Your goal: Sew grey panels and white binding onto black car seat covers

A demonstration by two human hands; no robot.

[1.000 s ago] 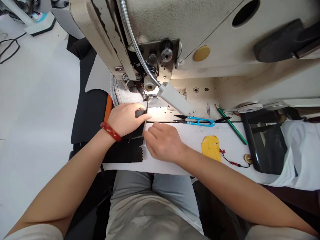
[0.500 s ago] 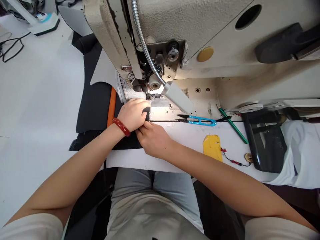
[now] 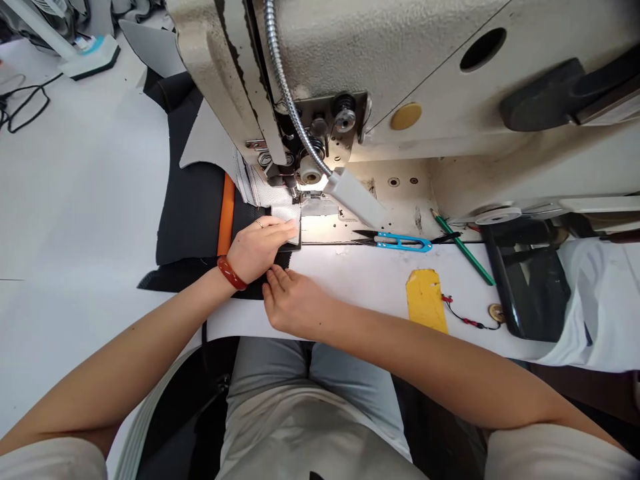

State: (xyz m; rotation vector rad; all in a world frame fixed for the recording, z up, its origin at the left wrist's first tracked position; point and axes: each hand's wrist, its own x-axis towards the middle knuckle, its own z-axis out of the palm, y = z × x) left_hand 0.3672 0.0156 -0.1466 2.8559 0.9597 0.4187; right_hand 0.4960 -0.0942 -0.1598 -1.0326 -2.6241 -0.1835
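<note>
Dark fabric (image 3: 193, 220) with an orange strip (image 3: 227, 215) lies on the table, its right end by the sewing machine's needle area (image 3: 296, 195). My left hand (image 3: 257, 250), with a red bangle at the wrist, rests flat on the fabric just in front of the needle, fingers stretched over a pale mesh piece (image 3: 285, 213). Close below it, my right hand (image 3: 293, 303) pinches the near edge of the dark fabric between thumb and fingers. My left hand covers part of the fabric.
The sewing machine head (image 3: 400, 73) overhangs the work, with a white lamp (image 3: 357, 198) on a flexible metal neck. To the right lie blue thread snips (image 3: 403, 241), a green pencil (image 3: 465, 250), a yellow tag (image 3: 426, 300) and a black phone-like slab (image 3: 530, 287).
Both hands have shifted slightly toward me and left, away from the needle. My left fingers have straightened, uncovering the pale mesh beside the needle.
</note>
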